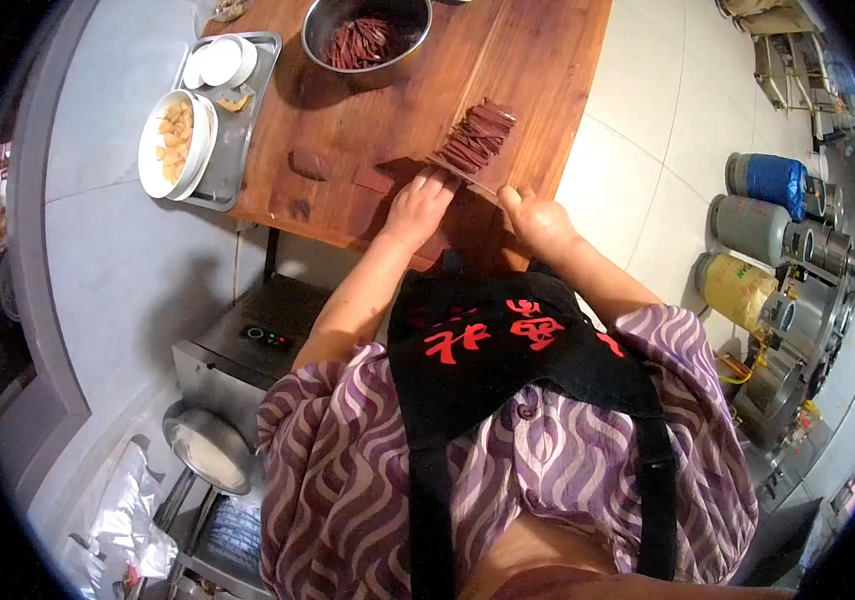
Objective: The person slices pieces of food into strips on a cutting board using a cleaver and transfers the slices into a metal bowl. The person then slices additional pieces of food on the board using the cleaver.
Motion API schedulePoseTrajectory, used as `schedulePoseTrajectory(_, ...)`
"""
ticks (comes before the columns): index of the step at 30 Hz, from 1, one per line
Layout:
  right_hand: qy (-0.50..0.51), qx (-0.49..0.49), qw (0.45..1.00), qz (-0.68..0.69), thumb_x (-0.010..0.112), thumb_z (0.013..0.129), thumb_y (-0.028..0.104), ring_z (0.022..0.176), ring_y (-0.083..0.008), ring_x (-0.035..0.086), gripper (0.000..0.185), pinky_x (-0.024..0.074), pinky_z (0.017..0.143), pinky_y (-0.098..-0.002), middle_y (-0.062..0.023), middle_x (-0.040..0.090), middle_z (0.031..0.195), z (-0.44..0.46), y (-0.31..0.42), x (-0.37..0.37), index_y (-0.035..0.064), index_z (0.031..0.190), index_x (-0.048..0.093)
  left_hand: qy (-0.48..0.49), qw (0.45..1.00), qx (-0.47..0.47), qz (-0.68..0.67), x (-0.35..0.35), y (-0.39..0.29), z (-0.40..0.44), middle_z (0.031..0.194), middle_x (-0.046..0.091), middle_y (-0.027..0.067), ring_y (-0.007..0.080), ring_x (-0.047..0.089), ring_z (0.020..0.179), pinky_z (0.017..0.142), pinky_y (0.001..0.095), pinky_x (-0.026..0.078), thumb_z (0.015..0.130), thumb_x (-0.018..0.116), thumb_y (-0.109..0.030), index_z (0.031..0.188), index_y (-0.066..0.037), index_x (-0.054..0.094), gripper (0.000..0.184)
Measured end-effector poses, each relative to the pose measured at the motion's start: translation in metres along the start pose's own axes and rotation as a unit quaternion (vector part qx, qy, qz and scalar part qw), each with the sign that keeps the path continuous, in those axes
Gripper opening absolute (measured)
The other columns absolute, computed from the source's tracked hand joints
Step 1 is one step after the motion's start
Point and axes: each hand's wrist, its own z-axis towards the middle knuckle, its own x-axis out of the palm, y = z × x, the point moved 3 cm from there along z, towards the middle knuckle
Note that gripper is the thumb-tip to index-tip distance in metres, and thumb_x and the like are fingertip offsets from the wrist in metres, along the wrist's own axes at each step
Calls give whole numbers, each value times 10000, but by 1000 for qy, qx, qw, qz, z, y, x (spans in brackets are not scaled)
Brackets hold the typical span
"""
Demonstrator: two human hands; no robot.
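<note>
My right hand is wrapped round the handle of a knife, whose blade reaches left to the near edge of a row of dark red strips. Beside the blade, my left hand presses down with its fingers together at the knife's left end; what lies under them is hidden. A flat dark red piece lies just left of that hand, and a rounded brown-red piece farther left. More dark red strips fill a metal bowl at the back.
The wooden table has a metal tray at its left, with white plates and a white bowl of yellowish pieces. Below the table is a dark-topped appliance. Gas cylinders stand on the floor at right.
</note>
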Motion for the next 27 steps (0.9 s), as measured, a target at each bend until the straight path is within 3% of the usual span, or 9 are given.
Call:
schedulePoseTrajectory(3, 31, 12, 999, -10, 545, 812, 91, 719, -365, 662, 228, 532, 559, -442, -212, 608, 830, -1, 7, 5, 62, 1000, 420, 134, 990, -33, 3, 2, 2, 3, 1105, 576, 114, 299, 541, 1083, 836, 367, 531, 820, 527, -105, 1080, -70, 600, 272)
schedulePoseTrajectory(6, 17, 6, 1000, -8, 553, 815, 102, 713, -357, 664, 238, 533, 551, -433, -208, 606, 826, -1, -3, 20, 64, 1004, 415, -38, 999, 19, -9, 3, 2, -5, 1116, 579, 111, 286, 542, 1091, 829, 358, 534, 816, 529, -102, 1067, -77, 611, 265)
schedulePoseTrajectory(9, 4, -1, 1000, 8, 551, 817, 98, 715, -353, 664, 251, 533, 559, -436, -210, 602, 833, 1, -6, 1, 62, 1022, 410, -59, 998, 24, -10, 6, 3, -5, 1133, 576, 105, 277, 538, 1105, 827, 348, 536, 816, 529, -101, 1069, -76, 614, 268)
schedulePoseTrajectory(12, 39, 0, 999, 10, 578, 789, 81, 732, -372, 658, 303, 534, 578, -445, -213, 598, 855, -4, 9, -8, 54, 1040, 410, -15, 1000, 12, 10, 0, 0, -6, 1136, 574, 100, 273, 534, 1110, 821, 342, 538, 815, 529, -99, 1071, -70, 612, 270)
schedulePoseTrajectory(15, 48, 21, 999, 10, 653, 731, 75, 744, -383, 649, 398, 536, 590, -448, -204, 588, 857, -3, 15, 1, 48, 1050, 417, 97, 995, -22, -12, 3, 3, -5, 1020, 584, 109, 301, 558, 1039, 799, 380, 533, 832, 607, -128, 979, -73, 629, 159)
schedulePoseTrajectory(18, 33, 24, 999, 14, 667, 732, 97, 761, -380, 650, 411, 537, 607, -447, -203, 590, 865, -1, 4, 15, 52, 1053, 416, -15, 999, 28, -12, -2, 2, -9, 1101, 569, 92, 273, 540, 1058, 803, 340, 539, 807, 529, -113, 1072, -79, 609, 278)
schedulePoseTrajectory(21, 35, 23, 999, 19, 674, 725, 103, 773, -375, 654, 419, 537, 615, -447, -204, 593, 874, 0, -1, 5, 55, 1052, 416, -68, 996, 50, -1, 0, 2, -7, 1076, 564, 92, 272, 539, 1039, 792, 339, 540, 806, 530, -115, 1058, -74, 607, 267)
schedulePoseTrajectory(23, 55, 6, 998, 17, 682, 721, 108, 781, -375, 656, 428, 537, 612, -449, -204, 597, 871, -6, 10, -9, 56, 1050, 414, -15, 999, 33, 7, -8, -1, -6, 1007, 568, 98, 284, 552, 1015, 784, 364, 537, 812, 588, -132, 975, -76, 619, 175)
schedulePoseTrajectory(27, 3, 1, 1000, -7, 556, 800, 64, 688, -349, 663, 246, 526, 532, -430, -201, 607, 816, -2, 11, 14, 59, 1003, 417, 55, 998, 10, -8, -2, 2, -8, 971, 567, 99, 290, 560, 997, 772, 376, 537, 811, 616, -137, 929, -88, 627, 128)
